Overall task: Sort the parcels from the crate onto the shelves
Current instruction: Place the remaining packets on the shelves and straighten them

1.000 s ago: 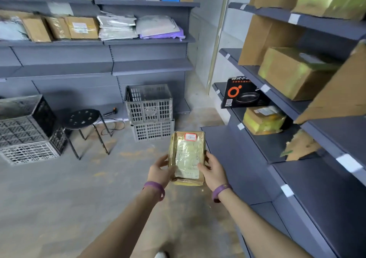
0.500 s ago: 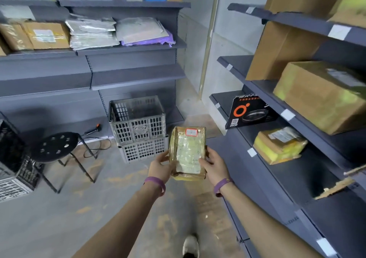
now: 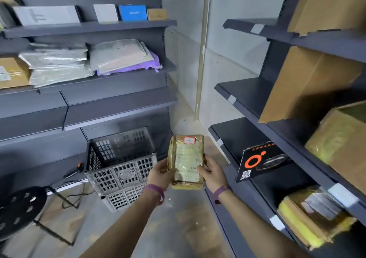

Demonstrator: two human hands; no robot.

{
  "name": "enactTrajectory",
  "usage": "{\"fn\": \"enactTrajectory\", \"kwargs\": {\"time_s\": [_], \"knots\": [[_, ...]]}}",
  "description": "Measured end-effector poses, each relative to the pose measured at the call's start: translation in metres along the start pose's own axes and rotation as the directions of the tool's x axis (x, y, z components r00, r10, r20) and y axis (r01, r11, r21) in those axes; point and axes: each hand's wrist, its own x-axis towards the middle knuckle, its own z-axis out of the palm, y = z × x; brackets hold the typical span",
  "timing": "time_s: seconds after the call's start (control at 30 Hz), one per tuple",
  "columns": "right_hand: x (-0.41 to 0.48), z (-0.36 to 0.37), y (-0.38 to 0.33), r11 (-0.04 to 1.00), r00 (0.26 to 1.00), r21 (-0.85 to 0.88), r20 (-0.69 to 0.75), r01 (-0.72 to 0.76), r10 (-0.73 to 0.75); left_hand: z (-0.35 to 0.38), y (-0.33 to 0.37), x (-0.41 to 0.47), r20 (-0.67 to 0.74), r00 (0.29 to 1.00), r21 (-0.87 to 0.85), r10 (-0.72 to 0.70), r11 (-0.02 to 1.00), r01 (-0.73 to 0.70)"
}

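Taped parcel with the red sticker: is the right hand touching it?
Touching. The head view shows the right hand gripping the right edge of the taped parcel, thumb on its front; the left hand grips the opposite edge.

Stool, cable and tool on a bare floor

A black perforated stool (image 3: 17, 210) stands at lower left on the stained concrete floor (image 3: 178, 228); a dark cable (image 3: 69, 203) loops just beside its legs; an orange-tipped tool (image 3: 80, 166) lies beyond; a pale vertical strip (image 3: 202, 49) runs up the grey wall (image 3: 227, 30).
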Motion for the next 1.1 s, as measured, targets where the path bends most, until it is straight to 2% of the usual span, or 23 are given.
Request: {"fn": "enactTrajectory", "kwargs": {"time_s": [0.2,0.33,0.4,0.5,0.57,0.67,0.77,0.93,1.1], "knots": [[0.088,-0.007,0.000,0.997,0.998,-0.059,-0.038,-0.042,0.040,0.023,0.024,0.095,0.041,0.997,-0.026,-0.070,0.997,0.071],[0.135,-0.009,0.021,0.993,0.985,-0.029,-0.132,-0.112,0.107,0.045,0.032,0.160,0.103,0.988,-0.020,-0.111,0.993,0.114],[0.154,-0.011,0.030,0.985,0.960,0.034,-0.223,-0.168,0.171,0.064,0.033,0.197,0.147,0.983,0.009,-0.110,0.994,0.110],[0.183,-0.017,0.044,0.955,0.875,0.166,-0.388,-0.245,0.291,0.096,0.034,0.250,0.305,0.945,0.156,-0.119,0.985,0.074],[0.201,-0.020,0.049,0.941,0.793,0.190,-0.506,-0.279,0.338,0.115,0.037,0.285,0.378,0.916,0.198,-0.133,0.978,0.061],[0.223,-0.021,0.060,0.910,0.681,0.238,-0.605,-0.339,0.412,0.141,0.046,0.330,0.496,0.850,0.241,-0.176,0.969,0.060],[0.237,-0.012,0.066,0.892,0.598,0.294,-0.665,-0.343,0.448,0.160,0.052,0.360,0.592,0.781,0.331,-0.199,0.943,-0.010],[0.250,0.002,0.068,0.857,0.545,0.305,-0.671,-0.415,0.502,0.181,0.055,0.389,0.734,0.641,0.342,-0.226,0.938,-0.061],[0.252,0.003,0.073,0.819,0.448,0.393,-0.695,-0.419,0.562,0.198,0.055,0.399,0.802,0.576,0.300,-0.158,0.940,-0.160]]}}
